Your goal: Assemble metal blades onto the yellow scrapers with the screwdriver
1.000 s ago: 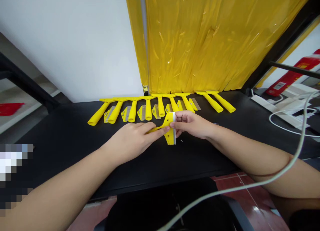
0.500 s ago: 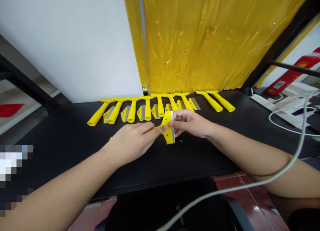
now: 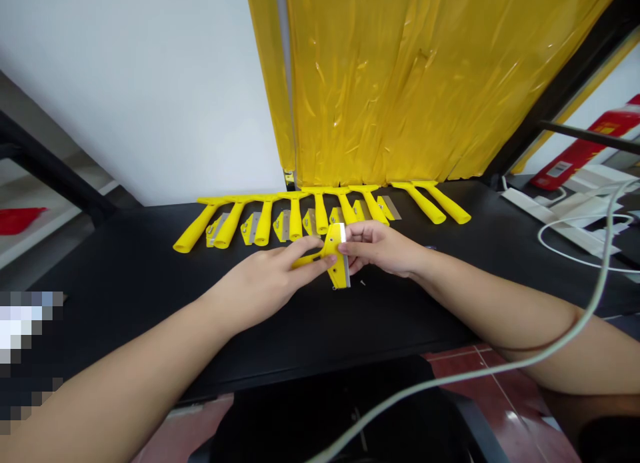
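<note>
Over the black table I hold a yellow scraper [image 3: 337,271] with a flat metal blade [image 3: 347,271] along its right edge. My left hand [image 3: 273,276] is closed on its handle, the fingers reaching onto the yellow head. My right hand [image 3: 377,248] pinches the blade side between thumb and fingers. Small holes show in the head's face. A small screw [image 3: 363,283] lies on the table just right of the blade. Behind my hands stands a row of yellow scraper handles [image 3: 262,223], several with yellow plates and metal blades [image 3: 284,224] lying beside them.
The black table [image 3: 280,349] runs up to a white panel [image 3: 190,89] and yellow plastic sheeting [image 3: 400,83]. A pale cable [image 3: 480,373] crosses the foreground at the right. White boxes [image 3: 545,223] and a red package [image 3: 575,153] sit at the far right.
My left index finger has lifted and shifted up toward the top of the scraper's head, baring more of the handle. The scraper and my right hand stay nearly in place.
</note>
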Tool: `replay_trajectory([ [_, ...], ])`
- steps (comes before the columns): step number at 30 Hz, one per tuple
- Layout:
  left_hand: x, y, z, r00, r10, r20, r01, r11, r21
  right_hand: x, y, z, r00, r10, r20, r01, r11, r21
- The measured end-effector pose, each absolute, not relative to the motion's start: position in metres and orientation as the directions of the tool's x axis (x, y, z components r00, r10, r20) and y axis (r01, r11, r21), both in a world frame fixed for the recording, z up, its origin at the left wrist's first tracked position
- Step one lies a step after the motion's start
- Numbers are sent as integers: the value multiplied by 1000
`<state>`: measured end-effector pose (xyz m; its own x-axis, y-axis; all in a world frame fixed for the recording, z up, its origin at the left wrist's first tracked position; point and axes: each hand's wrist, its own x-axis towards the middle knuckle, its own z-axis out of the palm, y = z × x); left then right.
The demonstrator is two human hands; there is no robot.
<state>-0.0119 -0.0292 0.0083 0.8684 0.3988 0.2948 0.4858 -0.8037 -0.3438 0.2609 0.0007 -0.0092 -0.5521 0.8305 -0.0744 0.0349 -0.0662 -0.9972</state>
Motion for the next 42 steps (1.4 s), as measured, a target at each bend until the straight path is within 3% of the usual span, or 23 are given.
replay_trajectory([
  [2, -12, -30, 10, 870, 385, 307, 479, -808, -344, 264, 2, -6, -542, 838, -60, 105, -4, -994],
  [4, -13, -29, 11, 868, 378, 323, 479, -809, -340, 271, 3, -1, -542, 840, 10, 268, 185, -946],
  [6, -15, -28, 12, 860, 380, 340, 488, -805, -337, 280, 3, 4, -600, 792, 109, 456, 451, -767],
  [8, -16, -28, 11, 853, 386, 352, 499, -800, -333, 287, 4, 7, -703, 699, 129, 530, 636, -561],
  [11, -17, -27, 10, 854, 377, 360, 494, -805, -330, 292, 4, 5, -789, 611, 64, 514, 714, -475],
  [20, -15, -28, 13, 862, 424, 278, 503, -790, -351, 282, 1, -1, -749, 657, 80, 541, 678, -497],
  [22, -15, -28, 12, 865, 425, 266, 498, -789, -360, 282, 2, 0, -662, 733, 159, 523, 603, -602],
  [25, -13, -29, 12, 880, 408, 241, 472, -799, -372, 281, 5, 1, -489, 828, 274, 352, 475, -807],
  [29, -9, -32, 14, 893, 406, 197, 451, -798, -401, 273, 6, -3, -433, 875, 217, 96, 284, -954],
  [42, -7, -38, 16, 919, 363, 157, 395, -825, -404, 256, -2, -8, -473, 870, 137, -138, 81, -987],
])
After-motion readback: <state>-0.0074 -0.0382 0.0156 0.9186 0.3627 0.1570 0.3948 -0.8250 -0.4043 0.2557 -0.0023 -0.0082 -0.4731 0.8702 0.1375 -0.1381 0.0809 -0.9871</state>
